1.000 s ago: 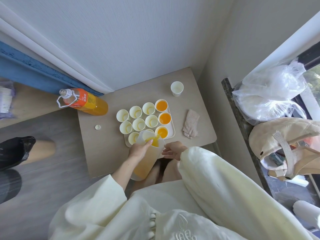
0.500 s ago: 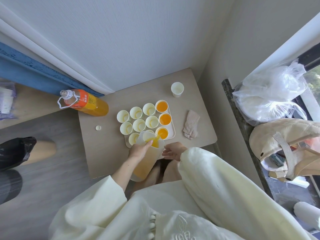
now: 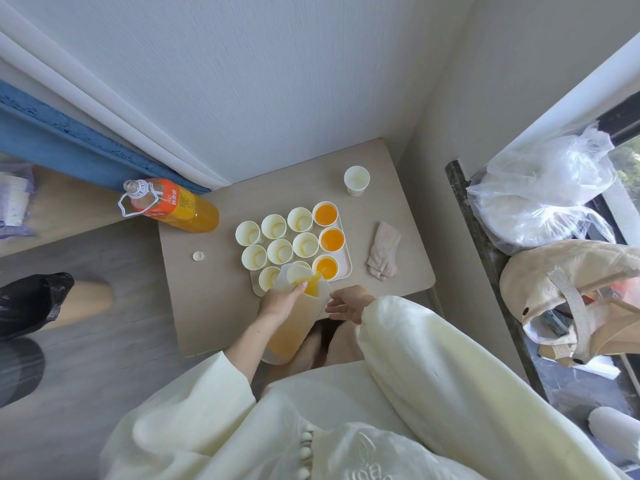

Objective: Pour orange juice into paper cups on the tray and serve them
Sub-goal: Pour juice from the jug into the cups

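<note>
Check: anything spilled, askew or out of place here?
No spill shows. The large plastic orange-juice bottle stands uncapped at the far left corner of the beige table, its small white cap lying loose nearby. One white paper cup stands off the pale rectangular tray.

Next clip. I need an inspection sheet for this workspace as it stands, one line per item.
Surface: beige table in a wall corner.
Job's things: tray of paper cups. The three filled cups stand in its right column, and the empty cups fill the rest. The pitcher is tilted, with its spout over the nearest filled cup. An uncapped bottle is at the far left corner. A lone cup stands off the tray.
Clutter: cap; cloth.
Hands: left hand grips the pitcher. The right hand is open beside it.
Cables: nothing seen.
Surroundings: plastic bags and a canvas bag are on the right ledge. A black bag is on the floor.
</note>
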`<action>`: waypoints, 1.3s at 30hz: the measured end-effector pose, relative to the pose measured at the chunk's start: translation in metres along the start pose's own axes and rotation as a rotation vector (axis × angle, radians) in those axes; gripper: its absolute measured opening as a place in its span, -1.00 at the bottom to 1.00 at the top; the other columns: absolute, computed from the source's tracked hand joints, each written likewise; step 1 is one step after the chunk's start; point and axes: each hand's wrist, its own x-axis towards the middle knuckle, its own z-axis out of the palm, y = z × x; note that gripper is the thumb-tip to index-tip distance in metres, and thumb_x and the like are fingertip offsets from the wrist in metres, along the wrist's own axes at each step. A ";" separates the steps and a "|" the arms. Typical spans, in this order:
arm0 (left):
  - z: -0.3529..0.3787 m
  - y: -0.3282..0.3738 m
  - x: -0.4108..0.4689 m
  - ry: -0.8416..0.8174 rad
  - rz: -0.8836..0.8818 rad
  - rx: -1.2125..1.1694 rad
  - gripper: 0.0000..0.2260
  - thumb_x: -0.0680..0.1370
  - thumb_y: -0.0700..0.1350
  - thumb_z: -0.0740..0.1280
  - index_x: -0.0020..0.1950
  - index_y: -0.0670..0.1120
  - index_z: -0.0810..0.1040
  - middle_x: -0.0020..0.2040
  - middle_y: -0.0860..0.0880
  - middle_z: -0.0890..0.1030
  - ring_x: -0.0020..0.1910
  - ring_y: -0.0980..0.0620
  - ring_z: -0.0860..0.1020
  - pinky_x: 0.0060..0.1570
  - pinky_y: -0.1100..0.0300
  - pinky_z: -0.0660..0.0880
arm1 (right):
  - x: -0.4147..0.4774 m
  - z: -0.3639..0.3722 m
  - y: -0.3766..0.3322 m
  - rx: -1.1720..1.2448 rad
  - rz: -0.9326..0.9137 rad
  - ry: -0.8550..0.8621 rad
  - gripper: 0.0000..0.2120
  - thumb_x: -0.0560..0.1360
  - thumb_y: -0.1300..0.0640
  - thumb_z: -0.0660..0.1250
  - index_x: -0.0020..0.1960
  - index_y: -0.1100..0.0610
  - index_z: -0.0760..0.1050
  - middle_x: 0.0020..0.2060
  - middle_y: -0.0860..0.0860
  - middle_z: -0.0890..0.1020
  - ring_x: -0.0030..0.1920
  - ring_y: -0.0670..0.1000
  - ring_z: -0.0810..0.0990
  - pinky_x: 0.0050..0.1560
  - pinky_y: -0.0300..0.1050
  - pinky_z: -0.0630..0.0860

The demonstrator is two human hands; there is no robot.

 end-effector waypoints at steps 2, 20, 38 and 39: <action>-0.001 0.000 0.000 0.001 -0.002 0.007 -0.47 0.46 0.35 0.28 -0.32 -0.12 0.40 -0.36 -0.06 0.44 -0.23 -0.11 0.50 -0.21 0.13 0.41 | 0.001 0.001 0.000 0.002 0.001 -0.003 -0.81 0.57 0.30 0.28 0.14 0.36 0.48 -0.13 0.20 0.59 -0.06 0.14 0.63 -0.26 -0.02 0.60; -0.003 -0.001 -0.001 0.013 -0.004 0.007 -0.49 0.46 0.35 0.29 -0.34 -0.08 0.34 -0.38 -0.03 0.41 -0.23 -0.08 0.46 -0.20 0.14 0.40 | 0.001 0.003 0.002 0.011 -0.003 -0.021 -0.82 0.57 0.30 0.27 0.14 0.36 0.48 -0.12 0.20 0.58 -0.10 0.12 0.62 -0.31 -0.05 0.58; -0.005 0.000 0.001 0.014 -0.003 0.018 -0.49 0.45 0.34 0.30 -0.32 -0.10 0.39 -0.36 -0.05 0.44 -0.22 -0.10 0.49 -0.19 0.13 0.41 | -0.002 0.005 0.000 0.017 -0.010 -0.007 -0.82 0.56 0.31 0.28 0.13 0.37 0.47 -0.16 0.19 0.56 -0.12 0.12 0.61 -0.12 0.02 0.58; -0.005 0.000 0.000 0.015 -0.003 0.020 -0.49 0.45 0.34 0.30 -0.32 -0.10 0.38 -0.35 -0.05 0.44 -0.22 -0.11 0.50 -0.19 0.13 0.41 | -0.002 0.005 0.000 0.016 -0.010 -0.006 -0.82 0.56 0.31 0.28 0.13 0.38 0.47 -0.16 0.19 0.56 -0.09 0.13 0.61 -0.11 0.02 0.58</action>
